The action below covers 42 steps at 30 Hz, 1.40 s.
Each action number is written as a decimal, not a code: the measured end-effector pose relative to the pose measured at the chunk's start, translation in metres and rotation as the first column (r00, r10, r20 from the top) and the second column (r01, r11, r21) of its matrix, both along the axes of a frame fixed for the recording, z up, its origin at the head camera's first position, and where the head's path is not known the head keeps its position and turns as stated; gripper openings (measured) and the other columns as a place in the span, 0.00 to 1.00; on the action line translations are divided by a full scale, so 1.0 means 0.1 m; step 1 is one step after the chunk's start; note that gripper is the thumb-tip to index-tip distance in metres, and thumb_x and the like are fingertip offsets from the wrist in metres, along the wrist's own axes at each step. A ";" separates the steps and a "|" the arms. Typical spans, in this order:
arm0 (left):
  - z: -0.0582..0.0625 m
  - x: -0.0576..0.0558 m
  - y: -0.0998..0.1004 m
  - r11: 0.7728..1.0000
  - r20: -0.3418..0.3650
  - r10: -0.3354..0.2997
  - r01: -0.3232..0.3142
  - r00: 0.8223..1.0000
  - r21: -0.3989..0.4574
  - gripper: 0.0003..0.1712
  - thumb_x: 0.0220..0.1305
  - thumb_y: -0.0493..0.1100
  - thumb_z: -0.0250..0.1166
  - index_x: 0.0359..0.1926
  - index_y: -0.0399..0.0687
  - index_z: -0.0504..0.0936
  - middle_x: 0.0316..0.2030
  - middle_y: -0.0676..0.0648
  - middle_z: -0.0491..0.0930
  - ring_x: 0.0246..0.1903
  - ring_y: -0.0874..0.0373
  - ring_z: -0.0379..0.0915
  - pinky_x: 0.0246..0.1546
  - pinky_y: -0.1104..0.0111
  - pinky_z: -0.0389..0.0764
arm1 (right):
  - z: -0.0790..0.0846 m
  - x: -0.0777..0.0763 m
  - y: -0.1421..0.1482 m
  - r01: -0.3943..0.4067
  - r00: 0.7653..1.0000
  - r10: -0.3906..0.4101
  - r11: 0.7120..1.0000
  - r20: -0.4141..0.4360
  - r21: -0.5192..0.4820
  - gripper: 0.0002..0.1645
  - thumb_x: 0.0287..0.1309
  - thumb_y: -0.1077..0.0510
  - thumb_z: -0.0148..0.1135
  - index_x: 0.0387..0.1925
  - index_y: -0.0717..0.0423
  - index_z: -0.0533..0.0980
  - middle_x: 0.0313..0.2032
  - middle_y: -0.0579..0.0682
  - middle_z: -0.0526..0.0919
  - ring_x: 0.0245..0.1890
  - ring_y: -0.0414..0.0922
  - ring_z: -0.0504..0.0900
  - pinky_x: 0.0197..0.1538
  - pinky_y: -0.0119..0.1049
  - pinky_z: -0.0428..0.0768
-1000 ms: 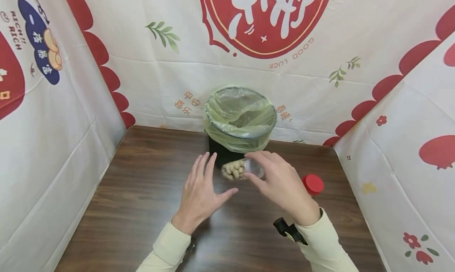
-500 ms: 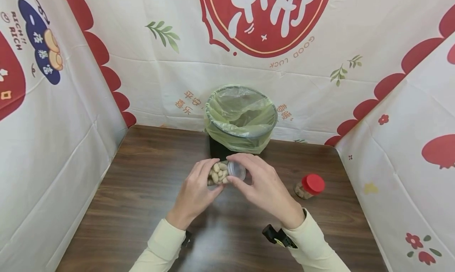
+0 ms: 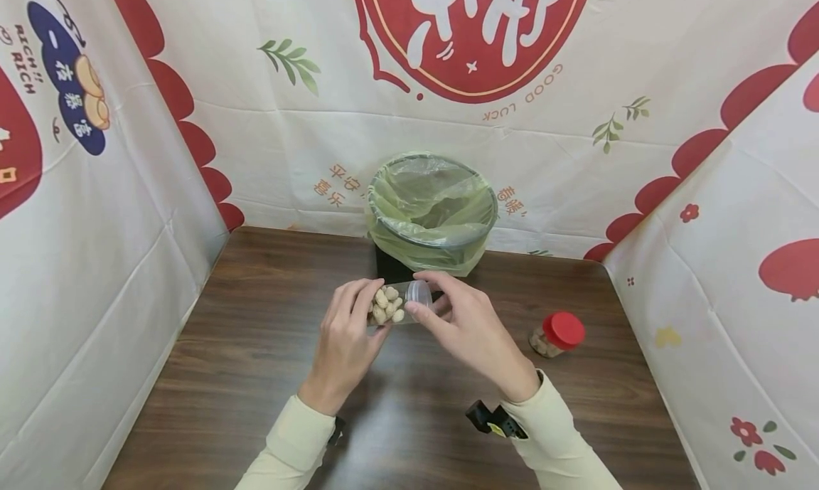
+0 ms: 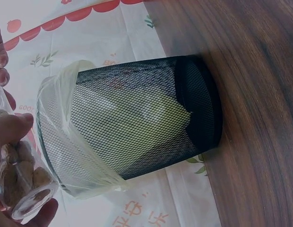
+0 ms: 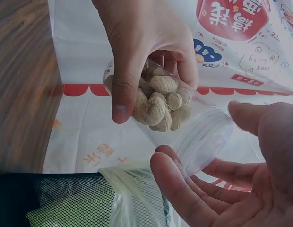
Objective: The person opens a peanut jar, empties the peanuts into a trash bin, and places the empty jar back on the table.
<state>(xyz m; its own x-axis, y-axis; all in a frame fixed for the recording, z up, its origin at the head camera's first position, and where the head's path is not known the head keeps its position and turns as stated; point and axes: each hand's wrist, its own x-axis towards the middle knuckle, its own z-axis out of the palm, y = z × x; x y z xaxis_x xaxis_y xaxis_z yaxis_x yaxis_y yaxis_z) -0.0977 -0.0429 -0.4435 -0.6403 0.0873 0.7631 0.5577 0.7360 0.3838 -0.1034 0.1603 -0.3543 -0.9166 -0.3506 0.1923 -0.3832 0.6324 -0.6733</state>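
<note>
A clear plastic jar [image 3: 402, 304] of unshelled peanuts [image 5: 160, 101] lies tilted on its side in the air above the table. My left hand [image 3: 343, 333] grips its base end, thumb on the near side and fingers on the far side. At the other end my right hand [image 3: 470, 326] curls its thumb and fingers round the jar's clear lid [image 5: 203, 139]. In the left wrist view only part of the jar and a few fingers show, at the left edge. The palm side of my left hand is hidden in the head view.
Behind the hands stands a black mesh wastebasket [image 4: 137, 118] with a pale green bag [image 3: 429, 252] over its rim. A second jar with a red lid [image 3: 564, 331] stands to the right on the dark wooden table [image 3: 256, 376]. Printed cloth [image 3: 307, 134] surrounds the table.
My right hand has brought the peanut jar left and down from near the wastebasket. My left hand, spread and apart from it a second ago, now grips its base; the right has shifted onto the lid.
</note>
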 end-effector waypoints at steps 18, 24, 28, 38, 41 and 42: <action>-0.01 0.03 0.01 1.000 0.051 0.003 -0.002 0.999 -0.022 0.38 0.49 0.34 0.86 0.63 0.38 0.83 0.54 0.39 0.85 0.54 0.44 0.83 0.57 0.55 0.89 | -0.06 -0.01 0.09 -0.110 0.990 0.113 0.993 -0.083 0.039 0.37 0.66 0.54 0.77 0.74 0.48 0.75 0.65 0.47 0.82 0.45 0.40 0.86 0.47 0.37 0.88; -0.01 0.03 0.02 1.000 0.030 0.015 -0.015 0.999 -0.010 0.37 0.49 0.33 0.86 0.62 0.37 0.83 0.54 0.39 0.85 0.55 0.43 0.82 0.59 0.54 0.87 | -0.06 -0.01 0.10 -0.059 0.998 0.059 0.997 0.003 0.054 0.49 0.67 0.46 0.76 0.82 0.44 0.63 0.72 0.50 0.76 0.48 0.40 0.87 0.43 0.38 0.88; -0.01 0.02 0.02 1.000 0.000 0.019 -0.019 1.000 -0.009 0.36 0.50 0.32 0.86 0.61 0.37 0.83 0.54 0.38 0.84 0.56 0.42 0.81 0.61 0.52 0.85 | -0.08 -0.02 0.10 -0.018 0.998 0.018 1.000 0.053 0.008 0.37 0.71 0.47 0.72 0.75 0.48 0.72 0.61 0.50 0.85 0.43 0.38 0.88 0.42 0.35 0.87; -0.02 0.03 0.03 0.999 -0.014 0.022 -0.023 1.000 -0.030 0.37 0.48 0.30 0.86 0.62 0.37 0.83 0.54 0.38 0.84 0.57 0.42 0.81 0.61 0.51 0.85 | -0.06 -0.02 0.13 -0.023 0.999 0.023 1.000 0.025 0.002 0.29 0.67 0.51 0.76 0.67 0.48 0.80 0.52 0.45 0.88 0.42 0.36 0.88 0.45 0.35 0.87; -0.02 0.03 0.04 0.999 0.001 0.021 -0.021 1.000 -0.025 0.41 0.45 0.30 0.87 0.63 0.37 0.83 0.54 0.38 0.84 0.57 0.42 0.81 0.62 0.51 0.84 | -0.06 -0.02 0.15 -0.076 0.994 0.076 0.997 -0.074 0.012 0.32 0.64 0.54 0.79 0.68 0.49 0.79 0.57 0.45 0.87 0.47 0.38 0.88 0.49 0.37 0.88; -0.02 0.03 0.04 1.000 0.012 0.019 -0.019 1.000 -0.023 0.42 0.44 0.30 0.87 0.63 0.37 0.82 0.55 0.38 0.84 0.57 0.42 0.81 0.62 0.52 0.84 | -0.07 -0.02 0.16 -0.097 0.989 0.098 0.995 -0.113 0.015 0.33 0.63 0.55 0.79 0.68 0.49 0.79 0.58 0.46 0.86 0.49 0.39 0.87 0.50 0.38 0.88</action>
<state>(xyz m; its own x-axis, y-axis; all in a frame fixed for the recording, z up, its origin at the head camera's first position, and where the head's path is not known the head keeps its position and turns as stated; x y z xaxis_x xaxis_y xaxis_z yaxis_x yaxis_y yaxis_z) -0.0943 -0.0393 -0.4453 -0.6510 0.0922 0.7535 0.5390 0.7551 0.3732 -0.1059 0.1762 -0.3612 -0.8502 -0.4396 0.2895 -0.5170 0.5941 -0.6162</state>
